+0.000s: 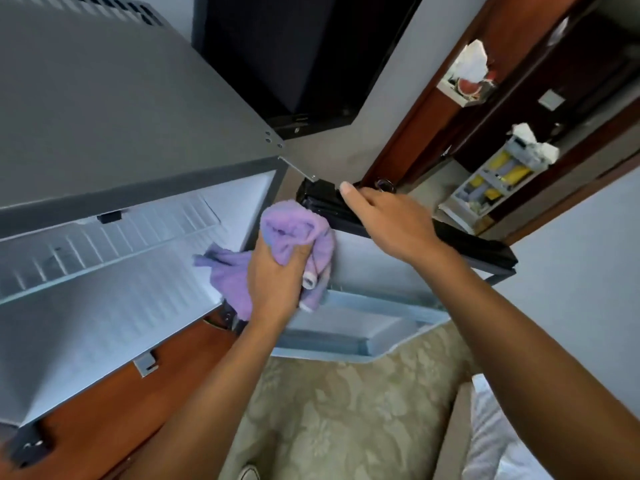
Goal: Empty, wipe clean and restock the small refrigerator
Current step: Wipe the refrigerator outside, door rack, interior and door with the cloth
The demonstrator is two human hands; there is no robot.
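Wiping under way: left hand (277,278) bunching purple cloth (294,233) against open refrigerator door's (374,265) inner panel; right hand (384,216), fingers (346,188) curled over door's top edge, apparently steadying it. Refrigerator (121,133) interior bare.

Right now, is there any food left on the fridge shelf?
No. The wire shelf inside the open fridge is bare, while the left hand grips the purple cloth by the door.

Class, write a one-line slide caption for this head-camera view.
Left hand grips a purple cloth at the open fridge door while the right hand steadies the door's top edge.
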